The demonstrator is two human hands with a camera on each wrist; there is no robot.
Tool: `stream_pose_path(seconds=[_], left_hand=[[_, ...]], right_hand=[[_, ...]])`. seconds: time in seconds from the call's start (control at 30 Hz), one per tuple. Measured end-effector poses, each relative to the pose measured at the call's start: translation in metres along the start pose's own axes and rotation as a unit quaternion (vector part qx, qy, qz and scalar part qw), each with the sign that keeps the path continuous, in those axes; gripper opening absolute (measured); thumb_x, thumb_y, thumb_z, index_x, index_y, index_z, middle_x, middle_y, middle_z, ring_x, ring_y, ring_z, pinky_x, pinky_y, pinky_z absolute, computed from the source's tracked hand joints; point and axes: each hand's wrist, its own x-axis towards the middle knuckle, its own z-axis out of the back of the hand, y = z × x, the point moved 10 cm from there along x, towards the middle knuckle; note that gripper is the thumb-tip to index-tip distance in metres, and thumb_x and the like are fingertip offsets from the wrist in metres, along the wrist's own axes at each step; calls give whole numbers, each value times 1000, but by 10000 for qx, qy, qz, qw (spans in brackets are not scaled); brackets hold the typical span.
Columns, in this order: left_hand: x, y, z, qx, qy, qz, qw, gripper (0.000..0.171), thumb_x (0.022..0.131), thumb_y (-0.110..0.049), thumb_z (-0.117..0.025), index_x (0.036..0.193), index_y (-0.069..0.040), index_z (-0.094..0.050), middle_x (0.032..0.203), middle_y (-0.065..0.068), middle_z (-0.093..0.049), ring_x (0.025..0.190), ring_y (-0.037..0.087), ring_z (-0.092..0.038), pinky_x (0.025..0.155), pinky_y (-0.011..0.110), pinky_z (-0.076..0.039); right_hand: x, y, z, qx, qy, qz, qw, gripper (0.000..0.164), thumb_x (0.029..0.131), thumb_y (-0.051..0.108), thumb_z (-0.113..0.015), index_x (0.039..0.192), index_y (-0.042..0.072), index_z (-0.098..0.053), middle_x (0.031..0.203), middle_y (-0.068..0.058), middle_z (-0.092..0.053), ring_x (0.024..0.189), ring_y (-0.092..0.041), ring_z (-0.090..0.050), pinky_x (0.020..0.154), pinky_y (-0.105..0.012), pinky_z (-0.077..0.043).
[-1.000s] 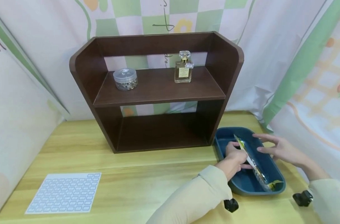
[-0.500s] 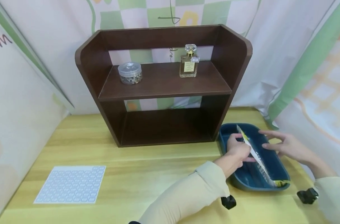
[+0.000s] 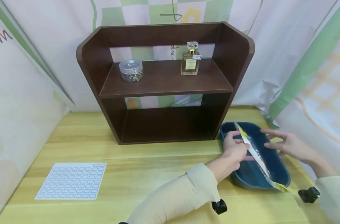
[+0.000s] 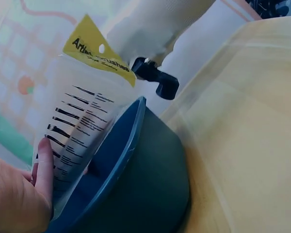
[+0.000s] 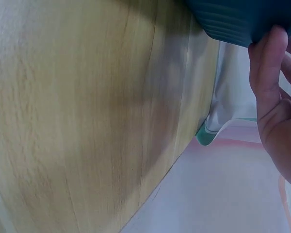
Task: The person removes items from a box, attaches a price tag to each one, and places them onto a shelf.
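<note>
Head cam bright; R wrist dimmer, tbl [image 5: 97, 107] softly shadowed.

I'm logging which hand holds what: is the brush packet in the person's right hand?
No, the left hand grips the brush packet, while the right hand is at the blue tray's edge.

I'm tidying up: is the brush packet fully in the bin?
Partly out: the yellow end of the brush packet juts beyond the bin.

There is one each of packet [image 4: 82, 116], bin [image 4: 148, 174], rack [image 3: 162, 79], jar [image 3: 131, 71], bottle [image 3: 190, 64] and sheet [image 3: 71, 181].
</note>
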Motion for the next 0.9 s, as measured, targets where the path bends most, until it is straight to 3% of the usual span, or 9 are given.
stream_pose_path(seconds=[0.4,0.77,0.9], left_hand=[[-20,-17,32,-147,437,17,9989,49,84,22,-61,111,-19,-61,88,12,-60,73,31,-67,60,61,-57],[-34,-33,91,-60,837,3,9965,52,83,22,-59,121,-14,-61,97,14,-61,74,30,-67,56,43,-61],[-38,-34,116,-34,995,16,9950,53,83,20,-58,127,-10,-58,100,15,-61,76,26,-66,60,44,-61]], right_hand=[[4,-1,1,-306,-25,120,9995,62,99,27,-66,152,8,-41,130,-29,-54,68,-20,-64,57,-34,-55],[6,3,2,-280,-51,225,9993,59,99,22,-66,152,7,-42,128,-26,-54,62,-20,-61,54,-34,-54],[6,3,2,-283,-15,195,9994,59,99,22,-66,152,8,-42,128,-26,-53,58,-22,-60,54,-34,-52]])
